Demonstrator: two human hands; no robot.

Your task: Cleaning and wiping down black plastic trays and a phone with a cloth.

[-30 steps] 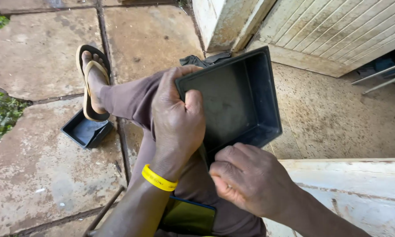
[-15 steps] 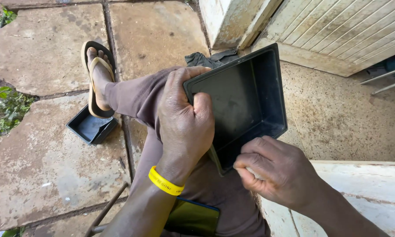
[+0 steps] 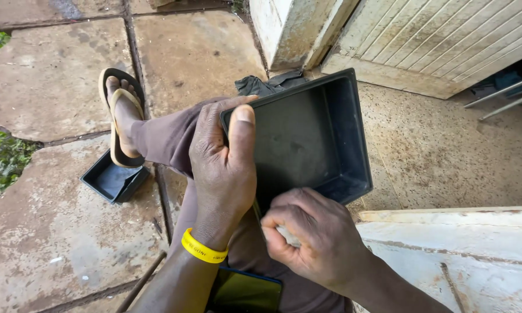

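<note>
You have two black trays in view: the large tray (image 3: 307, 139) resting on your raised knee, and one small tray (image 3: 113, 179) on the paving at left beside your sandalled foot (image 3: 121, 116); your left hand (image 3: 223, 168) clamps the large tray's near-left corner, thumb inside; your right hand (image 3: 310, 237) is curled shut at its near edge, now slightly nearer you than before.
</note>
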